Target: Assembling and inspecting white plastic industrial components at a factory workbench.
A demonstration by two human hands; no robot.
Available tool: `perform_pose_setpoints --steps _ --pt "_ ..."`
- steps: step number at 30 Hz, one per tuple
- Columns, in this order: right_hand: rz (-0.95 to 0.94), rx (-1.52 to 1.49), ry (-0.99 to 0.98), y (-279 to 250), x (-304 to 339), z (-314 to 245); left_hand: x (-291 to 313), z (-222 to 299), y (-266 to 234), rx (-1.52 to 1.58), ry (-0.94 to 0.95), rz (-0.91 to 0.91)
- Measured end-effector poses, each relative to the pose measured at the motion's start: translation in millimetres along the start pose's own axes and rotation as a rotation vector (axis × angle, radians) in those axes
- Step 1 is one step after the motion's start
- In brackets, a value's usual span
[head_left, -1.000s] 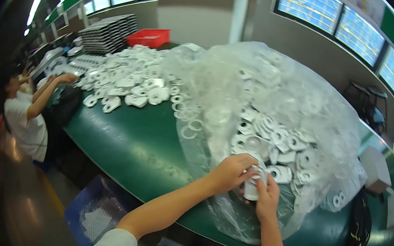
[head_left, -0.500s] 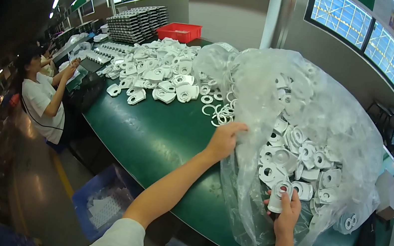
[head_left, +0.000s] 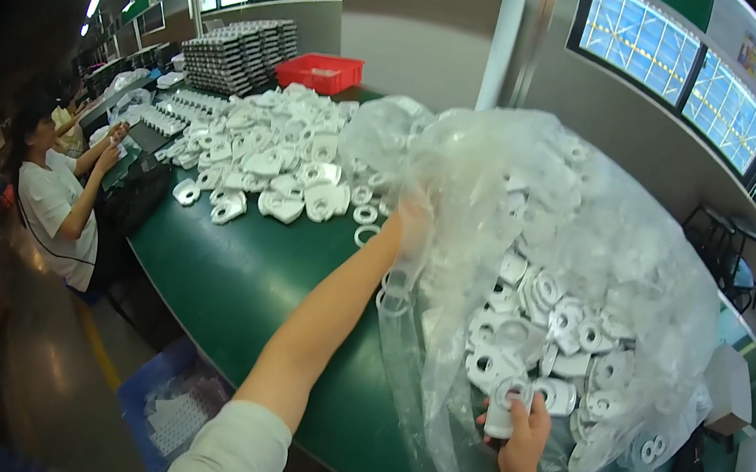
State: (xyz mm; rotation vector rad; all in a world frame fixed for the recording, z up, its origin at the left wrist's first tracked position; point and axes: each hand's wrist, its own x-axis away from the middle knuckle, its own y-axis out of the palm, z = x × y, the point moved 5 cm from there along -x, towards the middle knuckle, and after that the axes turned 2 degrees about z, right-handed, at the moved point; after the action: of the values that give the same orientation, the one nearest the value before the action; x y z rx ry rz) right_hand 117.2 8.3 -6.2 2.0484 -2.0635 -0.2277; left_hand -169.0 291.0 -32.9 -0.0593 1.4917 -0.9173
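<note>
Your right grip point(head_left: 524, 442) is clasping a white part point(head_left: 498, 421) at the front of the clear bag point(head_left: 479, 168); your left grip point(head_left: 412, 224) is showing through the bag's left side; I cannot tell whether it's gripping.

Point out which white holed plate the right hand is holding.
The white holed plate clasped beneath the thumb of the right hand, before the pile in the clear bag; the piled plates lie loose.
</note>
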Motion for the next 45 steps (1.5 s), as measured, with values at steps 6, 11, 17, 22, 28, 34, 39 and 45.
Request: perform_pose_setpoints --steps 6,11,17,22,28,34,39,45 --pt "0.060 0.014 0.010 -21.6 1.1 1.8 -39.9 48.0 -14.7 0.984 -0.598 -0.122" --pt "0.022 0.019 0.002 -13.2 -2.7 0.3 -11.8 20.8 1.5 -0.386 0.048 -0.222" --pt "0.013 0.018 -0.004 -15.5 -3.9 0.8 26.0 9.0 -41.8 0.081 -0.027 -0.487" --pt "-0.002 0.025 -0.037 -16.4 -0.3 1.7 42.7 51.7 -134.7 0.180 -0.099 -0.533" --pt "-0.017 0.019 -0.052 -13.7 2.6 0.0 75.7 65.6 -186.2 0.224 -0.138 -0.520" --pt "-0.041 0.043 -0.042 -12.0 6.9 -2.5 86.3 78.0 -217.1 0.293 -0.134 -0.542" --pt "-0.043 0.030 -0.028 -10.8 8.6 -2.5 71.5 65.1 -240.4 0.319 -0.323 -0.448" --pt "-0.036 0.020 -0.019 -15.1 11.4 -2.5 59.3 48.8 -249.5 0.727 -0.791 -0.315"
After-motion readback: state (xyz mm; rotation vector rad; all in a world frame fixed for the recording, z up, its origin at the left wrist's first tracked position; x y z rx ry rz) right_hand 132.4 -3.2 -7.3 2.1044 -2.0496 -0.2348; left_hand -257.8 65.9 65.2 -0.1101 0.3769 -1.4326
